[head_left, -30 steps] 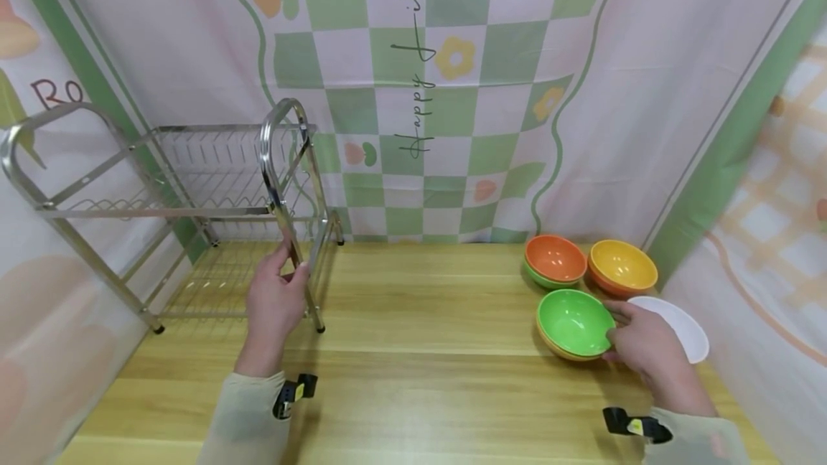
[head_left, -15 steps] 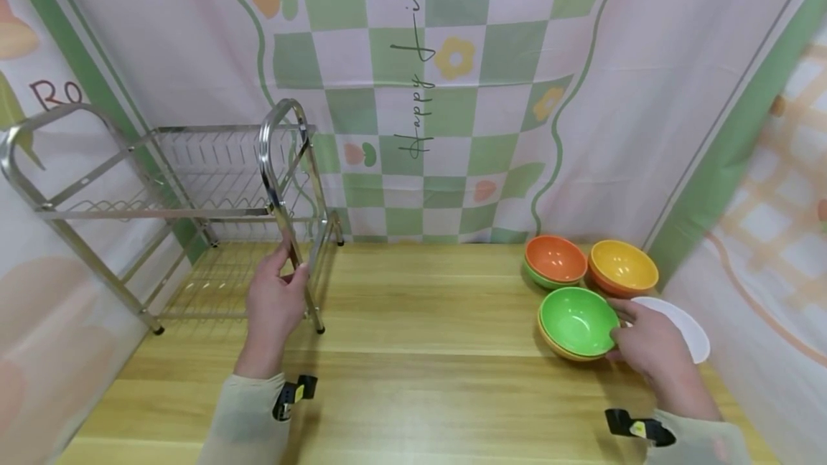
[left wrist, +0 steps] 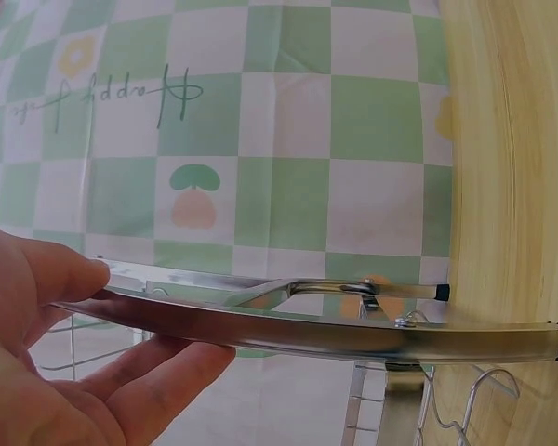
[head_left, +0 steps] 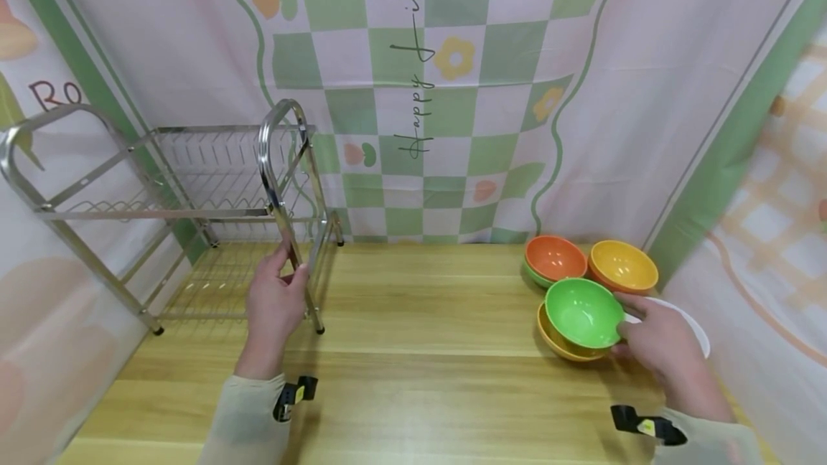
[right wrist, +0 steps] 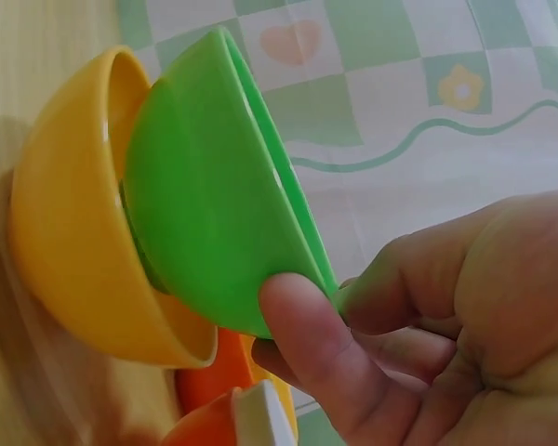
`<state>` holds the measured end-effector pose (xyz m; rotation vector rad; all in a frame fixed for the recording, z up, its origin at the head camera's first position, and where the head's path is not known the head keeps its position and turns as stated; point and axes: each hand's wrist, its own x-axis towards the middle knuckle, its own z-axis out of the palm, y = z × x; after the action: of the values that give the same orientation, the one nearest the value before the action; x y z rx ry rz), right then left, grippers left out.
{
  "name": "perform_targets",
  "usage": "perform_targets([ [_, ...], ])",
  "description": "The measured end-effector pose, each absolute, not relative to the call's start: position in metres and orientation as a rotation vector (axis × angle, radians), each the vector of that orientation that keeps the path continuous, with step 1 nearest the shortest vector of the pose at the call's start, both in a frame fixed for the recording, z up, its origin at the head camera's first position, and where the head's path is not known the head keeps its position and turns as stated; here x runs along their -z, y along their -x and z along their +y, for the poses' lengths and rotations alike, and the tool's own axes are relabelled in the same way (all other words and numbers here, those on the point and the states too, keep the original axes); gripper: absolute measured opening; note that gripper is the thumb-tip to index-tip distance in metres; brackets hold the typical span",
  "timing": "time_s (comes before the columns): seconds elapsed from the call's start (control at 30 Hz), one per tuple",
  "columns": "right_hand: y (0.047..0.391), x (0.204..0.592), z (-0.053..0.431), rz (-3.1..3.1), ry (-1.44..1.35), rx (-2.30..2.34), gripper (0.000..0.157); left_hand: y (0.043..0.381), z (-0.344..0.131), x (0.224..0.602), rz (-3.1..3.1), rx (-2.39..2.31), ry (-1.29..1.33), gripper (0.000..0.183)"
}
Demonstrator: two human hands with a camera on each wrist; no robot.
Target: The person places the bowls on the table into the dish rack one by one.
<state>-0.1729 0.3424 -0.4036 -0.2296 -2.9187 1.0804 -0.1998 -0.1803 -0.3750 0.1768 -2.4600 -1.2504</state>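
My right hand point(head_left: 660, 336) pinches the rim of a green bowl point(head_left: 584, 313) on its right side. In the right wrist view that green bowl point(right wrist: 214, 195) is tilted and partly out of a yellow bowl point(right wrist: 74, 223), its base still inside the yellow rim. The yellow bowl point(head_left: 561, 341) stands on the table below it. At the left, my left hand point(head_left: 276, 300) holds the front right post of a metal dish rack point(head_left: 161, 214). The left wrist view has the thumb on one side of the post point(left wrist: 335, 336) and fingers on the other.
Behind the green bowl stand an orange bowl point(head_left: 555, 258) stacked on a green one, and another yellow bowl point(head_left: 623, 265) stacked on an orange one. A white dish point(head_left: 694, 332) lies partly hidden behind my right hand. A patterned curtain point(head_left: 446, 128) backs the wooden table point(head_left: 420, 321).
My right hand has lifted the green bowl up and slightly right, out of its nested place, so more of the yellow bowl's inside shows. The left hand and rack have stayed put.
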Motion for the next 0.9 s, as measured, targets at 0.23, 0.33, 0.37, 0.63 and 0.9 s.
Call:
perform_targets([
  [0.23, 0.171, 0.399, 0.334, -2.827, 0.217, -1.308, 0.067, 0.199, -0.180, 0.375, -2.464, 1.234, -0.169, 0.048],
  [0.33, 0.171, 0.396, 0.331, -2.811, 0.213, -1.389, 0.067, 0.199, -0.180, 0.374, -2.470, 1.238, -0.178, 0.048],
  [0.37, 0.171, 0.395, 0.330, -2.811, 0.212, -1.406, 0.067, 0.199, -0.180, 0.374, -2.472, 1.238, -0.180, 0.047],
  [0.63, 0.173, 0.388, 0.321, -2.835, 0.190, -1.420, 0.066, 0.198, -0.179, 0.373, -2.478, 1.239, -0.183, 0.046],
  [0.9, 0.171, 0.383, 0.310, -2.818, 0.106, -1.451, 0.063, 0.198, -0.179, 0.374, -2.476, 1.244, -0.206, 0.052],
])
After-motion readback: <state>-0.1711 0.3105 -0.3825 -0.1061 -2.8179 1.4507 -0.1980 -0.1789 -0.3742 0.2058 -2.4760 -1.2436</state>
